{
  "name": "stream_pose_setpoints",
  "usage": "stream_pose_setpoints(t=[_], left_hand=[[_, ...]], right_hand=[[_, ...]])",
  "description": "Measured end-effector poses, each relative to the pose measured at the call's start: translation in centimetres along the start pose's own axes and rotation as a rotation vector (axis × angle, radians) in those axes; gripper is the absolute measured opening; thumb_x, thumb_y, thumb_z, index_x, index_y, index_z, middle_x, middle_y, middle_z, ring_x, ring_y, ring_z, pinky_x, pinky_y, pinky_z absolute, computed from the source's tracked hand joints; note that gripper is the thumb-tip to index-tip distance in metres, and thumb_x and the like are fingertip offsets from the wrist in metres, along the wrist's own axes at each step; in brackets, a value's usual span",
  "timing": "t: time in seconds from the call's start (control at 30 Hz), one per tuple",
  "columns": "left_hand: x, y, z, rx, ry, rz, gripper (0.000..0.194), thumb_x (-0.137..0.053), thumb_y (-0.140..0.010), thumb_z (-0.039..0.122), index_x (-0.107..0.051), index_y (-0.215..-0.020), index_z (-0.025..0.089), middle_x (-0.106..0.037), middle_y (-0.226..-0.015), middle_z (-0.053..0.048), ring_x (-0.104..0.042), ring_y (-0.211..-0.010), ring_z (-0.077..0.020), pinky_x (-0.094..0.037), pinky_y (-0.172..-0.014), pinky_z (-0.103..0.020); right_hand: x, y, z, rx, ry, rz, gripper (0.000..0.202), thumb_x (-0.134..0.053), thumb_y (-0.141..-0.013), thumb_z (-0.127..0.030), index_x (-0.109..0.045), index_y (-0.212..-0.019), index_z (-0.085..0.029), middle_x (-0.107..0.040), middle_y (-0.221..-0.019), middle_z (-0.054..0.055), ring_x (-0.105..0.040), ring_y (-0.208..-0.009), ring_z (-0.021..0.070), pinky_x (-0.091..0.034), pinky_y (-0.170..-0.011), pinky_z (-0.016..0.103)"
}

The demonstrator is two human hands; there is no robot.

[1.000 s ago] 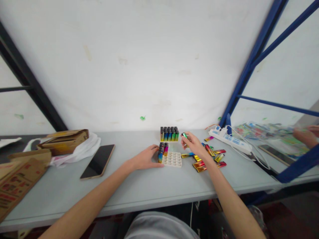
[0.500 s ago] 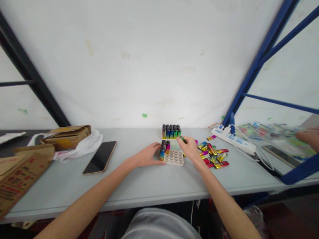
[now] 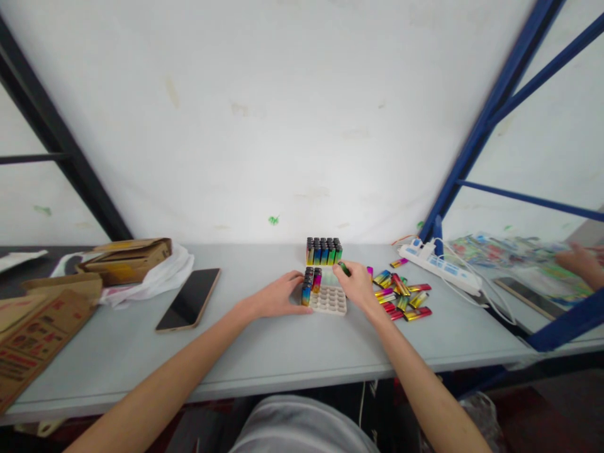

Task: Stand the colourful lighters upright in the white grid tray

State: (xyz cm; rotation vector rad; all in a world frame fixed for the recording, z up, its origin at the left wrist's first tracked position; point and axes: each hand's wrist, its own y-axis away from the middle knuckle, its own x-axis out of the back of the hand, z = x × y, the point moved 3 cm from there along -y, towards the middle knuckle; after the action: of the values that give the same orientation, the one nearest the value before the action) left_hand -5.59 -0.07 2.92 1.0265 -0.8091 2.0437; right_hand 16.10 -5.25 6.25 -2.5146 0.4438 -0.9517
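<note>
My left hand (image 3: 279,294) is curved around the left side of a white tray (image 3: 336,308) with rows of small wells, thumb at its near corner and fingers behind. Upright lighters (image 3: 306,291) with black tops and blue-yellow bodies stand in the tray's left column. A pink-and-yellow lighter (image 3: 316,281) stands beside that column; the other wells in view hold nothing. Over the tray's right rear, my right hand (image 3: 356,282) pinches a green lighter (image 3: 345,268), tilted and partly hidden by the fingers. Behind the tray stands a full block of upright lighters (image 3: 323,251).
Loose colourful lighters (image 3: 401,289) lie heaped to the right, below a white power strip (image 3: 441,267) with cables. At left are a phone (image 3: 189,300), a cardboard box (image 3: 136,261) in a white bag and more cardboard (image 3: 44,333). Another person's hand (image 3: 582,261) shows far right.
My right hand has moved slightly left with the green lighter, further over the tray. My left hand stays at the tray's left side. The other person's hand has shifted a little.
</note>
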Motion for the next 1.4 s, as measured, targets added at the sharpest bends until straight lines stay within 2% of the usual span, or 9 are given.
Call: stream_pose_setpoints(t=[0.13, 0.27, 0.37, 0.57, 0.67, 0.83, 1.0, 1.17, 1.4], left_hand=[[0.0, 0.0, 0.0, -0.006, 0.008, 0.001, 0.067, -0.082, -0.080, 0.057, -0.063, -0.131, 0.017, -0.060, -0.138, -0.016, -0.059, -0.127, -0.0359, -0.047, -0.113, -0.048], [0.0, 0.0, -0.1, 0.002, 0.019, 0.013, 0.069, -0.082, -0.078, 0.058, -0.063, -0.130, 0.018, -0.060, -0.137, -0.015, -0.060, -0.127, -0.0367, -0.047, -0.113, -0.048], [0.0, 0.0, -0.1, 0.003, 0.015, 0.005, 0.069, -0.082, -0.079, 0.057, -0.063, -0.131, 0.016, -0.060, -0.138, -0.017, -0.059, -0.127, -0.0370, -0.047, -0.113, -0.048], [0.1, 0.0, 0.1, 0.004, 0.038, 0.018, 0.069, -0.083, -0.078, 0.058, -0.064, -0.130, 0.018, -0.061, -0.137, -0.016, -0.059, -0.127, -0.0368, -0.047, -0.113, -0.048], [0.1, 0.0, 0.1, 0.013, 0.035, 0.009, 0.069, -0.082, -0.078, 0.058, -0.064, -0.131, 0.018, -0.060, -0.138, -0.015, -0.059, -0.127, -0.0365, -0.047, -0.113, -0.048], [0.1, 0.0, 0.2, 0.002, 0.036, 0.010, 0.068, -0.082, -0.079, 0.057, -0.063, -0.132, 0.020, -0.060, -0.137, -0.014, -0.059, -0.126, -0.0365, -0.047, -0.113, -0.048], [0.0, 0.1, 0.1, -0.002, 0.034, 0.003, 0.069, -0.082, -0.079, 0.057, -0.062, -0.134, 0.019, -0.060, -0.137, -0.014, -0.058, -0.128, -0.0361, -0.046, -0.114, -0.048], [-0.1, 0.0, -0.2, -0.007, 0.018, -0.002, 0.070, -0.082, -0.081, 0.057, -0.060, -0.137, 0.021, -0.058, -0.140, -0.014, -0.059, -0.127, -0.0347, -0.046, -0.114, -0.047], [0.0, 0.1, -0.1, -0.005, 0.020, 0.000, 0.068, -0.082, -0.081, 0.057, -0.061, -0.134, 0.021, -0.059, -0.138, -0.014, -0.058, -0.129, -0.0348, -0.046, -0.114, -0.047]], right_hand=[[-0.3, 0.2, 0.1, -0.006, 0.041, -0.005, 0.036, -0.044, -0.088, -0.043, -0.038, -0.059, -0.023, -0.040, -0.055, -0.003, -0.040, -0.058, 0.0138, -0.024, -0.058, 0.029], [-0.4, 0.2, 0.0, 0.007, 0.059, -0.008, 0.039, -0.043, -0.094, -0.047, -0.042, -0.063, -0.023, -0.045, -0.058, -0.003, -0.043, -0.059, 0.0144, -0.027, -0.059, 0.028], [-0.5, 0.0, 0.1, 0.072, 0.056, -0.090, 0.040, -0.042, -0.101, -0.051, -0.051, -0.076, -0.022, -0.053, -0.065, -0.003, -0.050, -0.064, 0.0156, -0.035, -0.064, 0.027], [0.3, 0.0, -0.4, 0.316, 0.125, -0.232, 0.032, -0.043, -0.106, -0.039, -0.065, -0.096, -0.018, -0.064, -0.098, 0.009, -0.060, -0.095, 0.0215, -0.045, -0.087, 0.032], [0.9, 0.2, -1.4, 0.352, 0.148, -0.351, 0.030, -0.050, -0.105, -0.039, -0.069, -0.097, -0.018, -0.066, -0.093, 0.008, -0.061, -0.088, 0.0208, -0.046, -0.083, 0.031], [1.0, 0.6, -2.7, 0.314, 0.068, -0.490, 0.031, -0.057, -0.102, -0.042, -0.073, -0.091, -0.019, -0.073, -0.082, 0.004, -0.064, -0.075, 0.0194, -0.046, -0.074, 0.029], [0.5, 0.5, -2.1, 0.314, 0.068, -0.459, 0.025, -0.059, -0.102, -0.037, -0.077, -0.102, -0.019, -0.078, -0.096, 0.007, -0.068, -0.081, 0.0210, -0.047, -0.078, 0.030], [-0.1, 0.6, -1.9, 0.335, 0.099, -0.505, 0.026, -0.057, -0.103, -0.036, -0.078, -0.103, -0.019, -0.078, -0.090, 0.006, -0.068, -0.076, 0.0203, -0.045, -0.073, 0.028], [-1.0, 0.9, -1.8, 0.181, 0.449, -0.446, 0.034, -0.067, -0.097, -0.045, -0.075, -0.077, -0.019, -0.074, -0.074, 0.009, -0.066, -0.069, 0.0219, -0.037, -0.062, 0.027]])
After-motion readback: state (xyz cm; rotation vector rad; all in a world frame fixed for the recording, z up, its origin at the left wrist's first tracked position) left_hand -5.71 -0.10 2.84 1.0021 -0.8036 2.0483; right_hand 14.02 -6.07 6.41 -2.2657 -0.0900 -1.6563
